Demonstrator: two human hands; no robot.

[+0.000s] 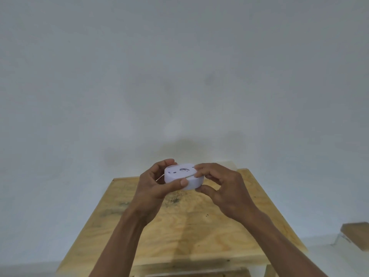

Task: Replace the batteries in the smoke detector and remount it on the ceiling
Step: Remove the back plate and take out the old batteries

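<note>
A round white smoke detector point(182, 175) is held in the air above a plywood table point(189, 226), its back face with slots and a hole turned up toward me. My left hand point(157, 182) grips its left side, thumb along the front rim and fingers curled behind. My right hand point(217, 186) pinches its right edge between fingers on top and thumb underneath. A thin pale strand sticks out at the detector's left side by my left fingers. No batteries are in view.
A plain white wall fills the upper part of the view behind the table. A second wooden piece on a metal bracket point(355, 234) sits at the lower right. A lower wooden shelf edge point(199, 273) shows beneath the table's front.
</note>
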